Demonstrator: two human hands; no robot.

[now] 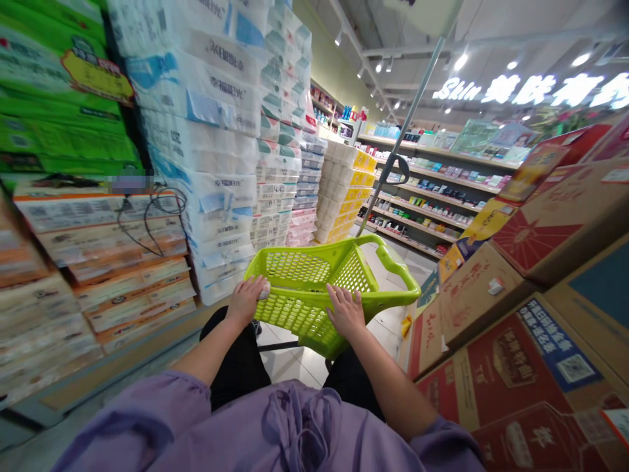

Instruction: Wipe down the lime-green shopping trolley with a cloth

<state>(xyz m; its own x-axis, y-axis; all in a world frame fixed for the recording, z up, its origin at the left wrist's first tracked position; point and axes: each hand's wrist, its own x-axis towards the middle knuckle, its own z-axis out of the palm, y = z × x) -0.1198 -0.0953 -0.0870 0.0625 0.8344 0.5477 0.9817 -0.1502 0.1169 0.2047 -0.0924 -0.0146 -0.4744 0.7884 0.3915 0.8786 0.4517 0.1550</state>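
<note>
A lime-green plastic shopping basket (299, 321) with perforated walls stands in front of my body, tilted, its loop-shaped handle out to the right. Over its left near rim lies my left hand (247, 300), closed with the fingers curled on the edge. A small whitish lump (265, 290) shows at those fingertips; I cannot make out what it is. My right hand (346, 309) grips the near rim further right, fingers over the edge and thumb on the outer wall. Inside the visible part of the basket I see no goods. A dark bar (280, 345) runs beneath it.
Tall stacks of wrapped tissue packs (223, 151) rise on the left. Red and brown cartons (491, 288) are piled close on the right. A metal pole (413, 108) slants up behind the basket. Stocked shelves (427, 170) line the back beyond the tiled floor (388, 324).
</note>
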